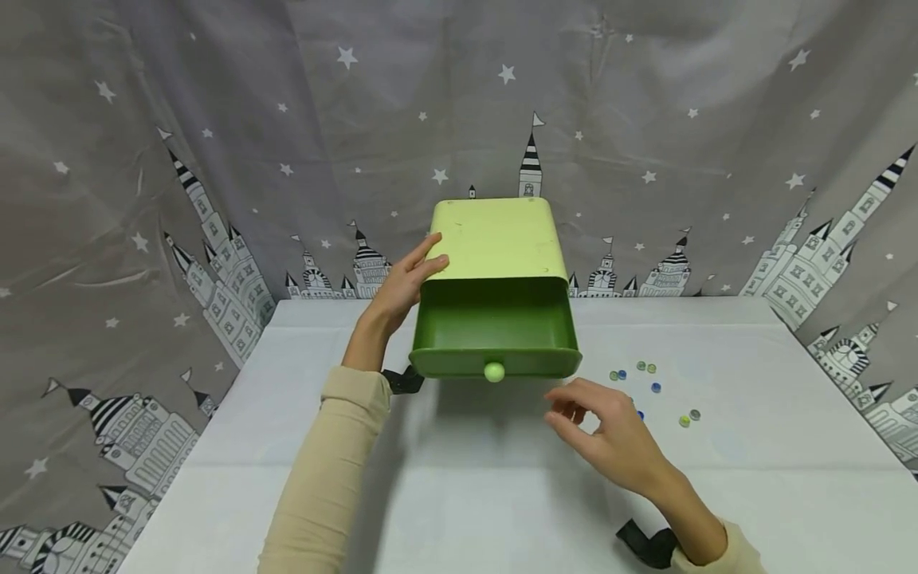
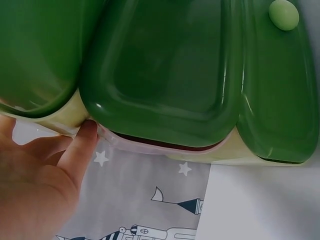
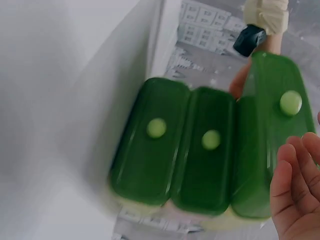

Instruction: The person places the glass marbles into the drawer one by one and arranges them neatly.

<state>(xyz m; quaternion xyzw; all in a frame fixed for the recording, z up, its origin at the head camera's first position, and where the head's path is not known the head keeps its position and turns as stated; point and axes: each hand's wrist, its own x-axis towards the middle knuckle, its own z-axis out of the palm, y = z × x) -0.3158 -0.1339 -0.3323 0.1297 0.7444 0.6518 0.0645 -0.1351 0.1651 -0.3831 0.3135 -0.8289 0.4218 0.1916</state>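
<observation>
A small drawer unit [image 1: 498, 239] with a pale yellow top stands at the middle of the table. Its green top drawer [image 1: 459, 364] is pulled out, with a light green knob [image 1: 494, 371] on its front. Two lower drawers, a middle one [image 3: 202, 167] and a bottom one [image 3: 147, 160], look closed in the right wrist view. My left hand [image 1: 402, 291] rests against the unit's left side with its fingers extended. To the right of the drawer's front, my right hand [image 1: 610, 434] hovers with fingers loosely bent, and I see nothing held in it.
Several small glass gems [image 1: 656, 387], blue, green and clear, lie scattered on the white table [image 1: 753, 430] right of the unit. A grey curtain [image 1: 387, 104] with castles and stars hangs behind. Black straps [image 1: 649, 546] show at both wrists.
</observation>
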